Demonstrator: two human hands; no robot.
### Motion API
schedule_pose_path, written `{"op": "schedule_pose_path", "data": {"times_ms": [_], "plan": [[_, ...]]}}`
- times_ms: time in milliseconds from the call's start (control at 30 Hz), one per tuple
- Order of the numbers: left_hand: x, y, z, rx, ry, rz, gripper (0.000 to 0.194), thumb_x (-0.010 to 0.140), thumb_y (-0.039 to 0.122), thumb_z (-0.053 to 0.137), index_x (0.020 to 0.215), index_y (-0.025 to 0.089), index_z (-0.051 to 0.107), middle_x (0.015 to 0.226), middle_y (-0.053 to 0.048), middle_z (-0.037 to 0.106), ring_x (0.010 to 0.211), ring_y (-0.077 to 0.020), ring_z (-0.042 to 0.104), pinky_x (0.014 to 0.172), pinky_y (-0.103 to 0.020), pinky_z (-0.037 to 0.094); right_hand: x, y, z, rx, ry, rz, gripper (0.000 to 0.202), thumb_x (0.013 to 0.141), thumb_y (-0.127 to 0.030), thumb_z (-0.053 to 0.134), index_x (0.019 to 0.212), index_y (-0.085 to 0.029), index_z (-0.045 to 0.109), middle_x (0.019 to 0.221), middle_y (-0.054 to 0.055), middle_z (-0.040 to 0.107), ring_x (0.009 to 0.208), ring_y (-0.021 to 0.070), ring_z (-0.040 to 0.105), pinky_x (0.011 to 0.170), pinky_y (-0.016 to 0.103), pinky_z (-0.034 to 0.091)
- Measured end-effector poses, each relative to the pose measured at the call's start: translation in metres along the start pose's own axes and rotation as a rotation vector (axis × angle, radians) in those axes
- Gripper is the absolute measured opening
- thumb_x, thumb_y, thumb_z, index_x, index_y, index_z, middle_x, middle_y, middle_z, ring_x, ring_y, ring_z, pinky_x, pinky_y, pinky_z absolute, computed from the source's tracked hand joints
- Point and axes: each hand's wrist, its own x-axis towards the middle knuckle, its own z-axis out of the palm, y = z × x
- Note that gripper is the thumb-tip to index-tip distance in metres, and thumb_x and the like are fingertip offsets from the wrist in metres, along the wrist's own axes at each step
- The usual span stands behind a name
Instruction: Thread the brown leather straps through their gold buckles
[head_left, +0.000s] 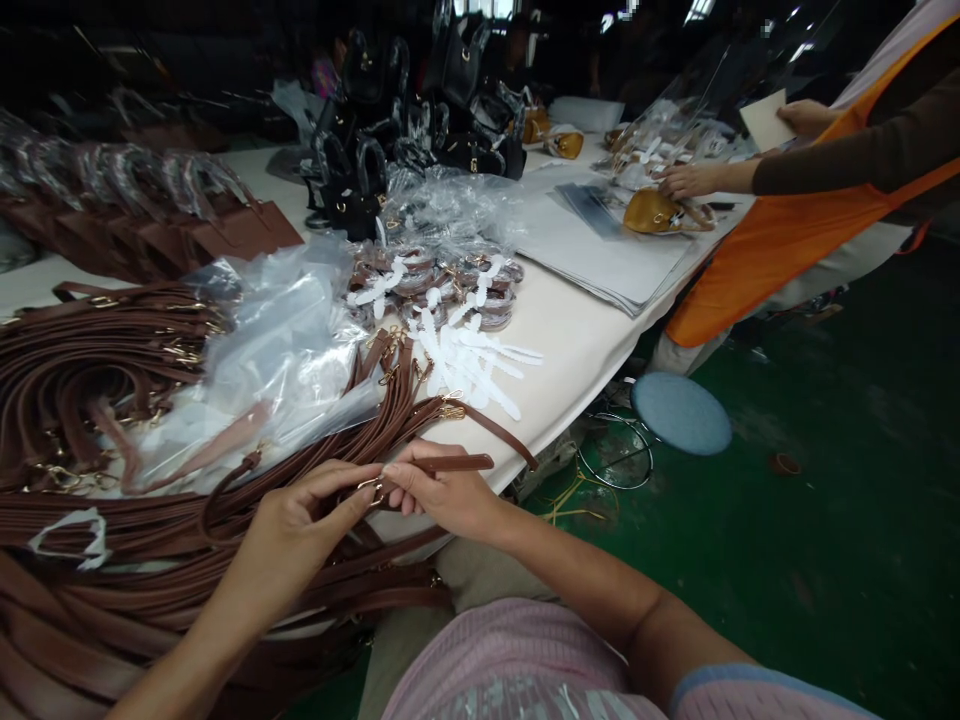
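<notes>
Both my hands meet over the near edge of the table, working on one brown strap [457,463] with gold metal hardware. The fingers of my left hand [319,505] pinch the strap at its gold buckle [373,487]. My right hand [442,490] grips the strap just beside the buckle, and its flat tip sticks out to the right above the fingers. Beneath and to the left lies a thick bundle of brown straps [300,470], several hanging off the table edge. Gold clips [452,408] gather at the bundle's far end.
White paper strips [469,360] and wrapped coiled straps [435,285] lie ahead, beside clear plastic bags [289,320]. Brown handbags [232,230] stand left, black bags [360,200] behind. A co-worker in an orange apron [795,240] handles a mustard bag [652,212]. A blue stool [681,413] stands right.
</notes>
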Motion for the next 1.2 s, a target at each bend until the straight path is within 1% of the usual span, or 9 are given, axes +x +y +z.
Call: {"op": "schedule_pose_path", "data": {"times_ms": [200,400,600,700,767,867,1033,1100,1200], "plan": [[0.001,0.001,0.0,0.074,0.028,0.026,0.038,0.07,0.056,0.074,0.091,0.025,0.079,0.099,-0.005,0.074,0.095,-0.0249,0.068,0.088,-0.033,0.052,0.0,0.003,0.005,-0.023,0.044,-0.01,0.036,0.091,-0.048,0.059,0.076,-0.015,0.059,0.068,-0.001,0.063,0.054,0.0066,0.056,0.053,0.019,0.045],[0.004,0.006,-0.004,0.112,0.006,-0.002,0.037,0.069,0.058,0.073,0.09,0.027,0.079,0.096,-0.005,0.075,0.091,-0.0262,0.068,0.087,-0.036,0.05,0.001,0.008,0.011,0.097,0.088,0.038,0.04,0.087,-0.054,0.062,0.077,-0.016,0.057,0.066,-0.001,0.062,0.05,0.0065,0.054,0.046,0.017,0.043],[0.005,0.011,-0.007,0.071,-0.048,-0.1,0.047,0.064,0.063,0.075,0.092,0.026,0.079,0.103,-0.007,0.076,0.099,-0.03,0.068,0.094,-0.041,0.049,0.002,0.017,0.013,0.219,0.105,0.064,0.052,0.08,-0.067,0.063,0.077,-0.015,0.056,0.064,0.0,0.063,0.047,0.0064,0.054,0.044,0.018,0.043],[0.006,0.01,-0.006,0.076,-0.052,-0.086,0.046,0.066,0.062,0.073,0.093,0.025,0.079,0.101,-0.006,0.076,0.098,-0.0291,0.069,0.093,-0.04,0.049,0.0,0.017,0.013,0.227,0.116,0.054,0.05,0.082,-0.064,0.064,0.077,-0.015,0.056,0.064,-0.001,0.063,0.048,0.0063,0.054,0.045,0.018,0.043],[0.007,0.008,-0.004,0.123,-0.017,-0.043,0.043,0.067,0.061,0.072,0.091,0.025,0.079,0.098,-0.006,0.076,0.095,-0.0283,0.069,0.09,-0.039,0.05,-0.001,0.016,0.014,0.189,0.151,0.029,0.047,0.084,-0.061,0.063,0.077,-0.015,0.056,0.064,-0.001,0.063,0.048,0.0062,0.053,0.045,0.018,0.043],[0.007,0.003,0.003,0.22,0.096,0.072,0.035,0.073,0.055,0.068,0.09,0.026,0.078,0.096,-0.004,0.075,0.093,-0.0259,0.068,0.087,-0.037,0.05,-0.003,0.015,0.016,0.086,0.236,-0.002,0.041,0.088,-0.055,0.062,0.076,-0.016,0.058,0.065,-0.001,0.064,0.049,0.0067,0.054,0.049,0.019,0.045],[0.002,-0.007,0.018,0.252,0.257,0.25,0.025,0.086,0.045,0.065,0.1,0.027,0.075,0.102,-0.001,0.074,0.096,-0.0201,0.069,0.091,-0.031,0.05,-0.006,0.016,0.02,-0.054,0.317,-0.048,0.035,0.092,-0.05,0.059,0.079,-0.018,0.062,0.064,-0.001,0.064,0.056,0.0097,0.06,0.06,0.023,0.051],[-0.002,-0.008,0.024,0.246,0.304,0.294,0.023,0.088,0.041,0.065,0.104,0.026,0.074,0.106,-0.001,0.074,0.099,-0.019,0.068,0.094,-0.03,0.049,-0.009,0.017,0.022,-0.133,0.341,-0.106,0.034,0.092,-0.05,0.058,0.078,-0.019,0.063,0.063,0.0,0.063,0.059,0.0114,0.061,0.064,0.025,0.052],[-0.008,-0.006,0.032,0.255,0.393,0.372,0.022,0.09,0.035,0.065,0.108,0.025,0.073,0.11,-0.002,0.073,0.101,-0.0186,0.068,0.098,-0.031,0.049,-0.014,0.019,0.024,-0.285,0.397,-0.261,0.029,0.093,-0.046,0.057,0.082,-0.021,0.065,0.063,0.0,0.064,0.063,0.0137,0.063,0.071,0.029,0.054]]}}
